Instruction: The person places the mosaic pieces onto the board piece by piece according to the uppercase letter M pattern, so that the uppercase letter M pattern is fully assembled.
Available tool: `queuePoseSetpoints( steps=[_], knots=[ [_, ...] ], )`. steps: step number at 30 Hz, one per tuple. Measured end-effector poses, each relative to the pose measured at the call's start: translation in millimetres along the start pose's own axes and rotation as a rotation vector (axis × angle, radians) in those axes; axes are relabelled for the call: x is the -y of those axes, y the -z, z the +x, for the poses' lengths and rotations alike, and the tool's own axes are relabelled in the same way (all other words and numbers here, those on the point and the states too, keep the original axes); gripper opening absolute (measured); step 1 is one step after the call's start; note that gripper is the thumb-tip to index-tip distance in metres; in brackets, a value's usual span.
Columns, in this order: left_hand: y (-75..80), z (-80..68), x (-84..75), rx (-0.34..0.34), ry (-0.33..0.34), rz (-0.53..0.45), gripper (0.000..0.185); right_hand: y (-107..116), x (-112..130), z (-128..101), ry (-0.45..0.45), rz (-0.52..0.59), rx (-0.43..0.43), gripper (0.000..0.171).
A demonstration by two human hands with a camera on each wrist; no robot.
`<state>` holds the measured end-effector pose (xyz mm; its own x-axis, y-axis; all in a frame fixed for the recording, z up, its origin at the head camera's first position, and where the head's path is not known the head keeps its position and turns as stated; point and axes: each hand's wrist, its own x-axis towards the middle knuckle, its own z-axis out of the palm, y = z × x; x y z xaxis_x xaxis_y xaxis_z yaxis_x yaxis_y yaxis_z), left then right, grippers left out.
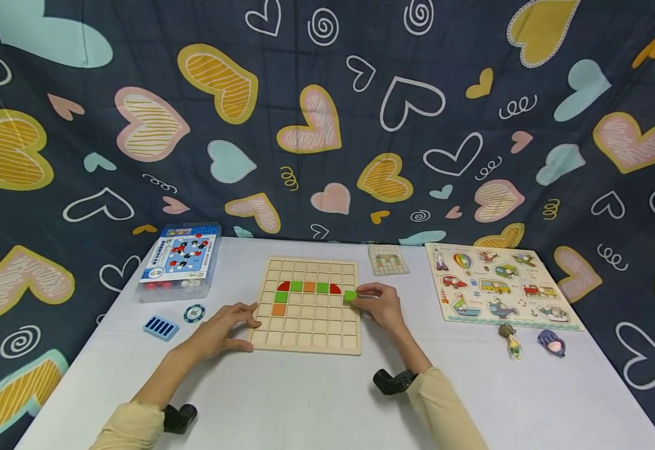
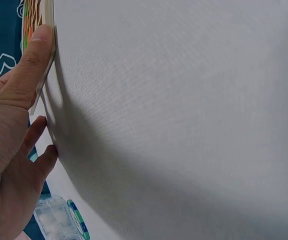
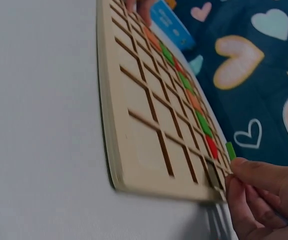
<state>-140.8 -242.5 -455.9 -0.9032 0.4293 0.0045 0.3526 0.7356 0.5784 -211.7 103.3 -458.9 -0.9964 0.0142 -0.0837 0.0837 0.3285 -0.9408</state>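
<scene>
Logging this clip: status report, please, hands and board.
Left hand flat on the grid board left edge, steadying. Right hand pinches a green tile over the board's right column. Seven tiles already seated. Nothing blocking.

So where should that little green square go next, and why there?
Probably down into the empty cell at the right end of the grid, just under the red curved piece. The right hand pinches the small green square tile right over that edge of the wooden grid board, while the left hand steadies the board's left side. It would mirror the green tile on the left.
</scene>
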Motion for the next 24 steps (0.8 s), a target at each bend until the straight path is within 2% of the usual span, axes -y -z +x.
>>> queuePoseSetpoints(
  steps=[10, 15, 24],
  knots=[
    [-1.0, 0.0, 1.8, 0.0, 0.017, -0.004, 0.035, -28, 8, 0, 0.048, -0.032, 0.04, 0.025],
    [-1.4, -0.4, 2.2, -0.003, 0.01, 0.001, 0.036, -40, 12, 0, 0.084, 0.018, 0.072, 0.026],
    [-1.1, 0.0, 1.1, -0.002, 0.013, 0.006, 0.037, -59, 11, 3, 0.238, -0.015, 0.072, 0.025]
  ],
)
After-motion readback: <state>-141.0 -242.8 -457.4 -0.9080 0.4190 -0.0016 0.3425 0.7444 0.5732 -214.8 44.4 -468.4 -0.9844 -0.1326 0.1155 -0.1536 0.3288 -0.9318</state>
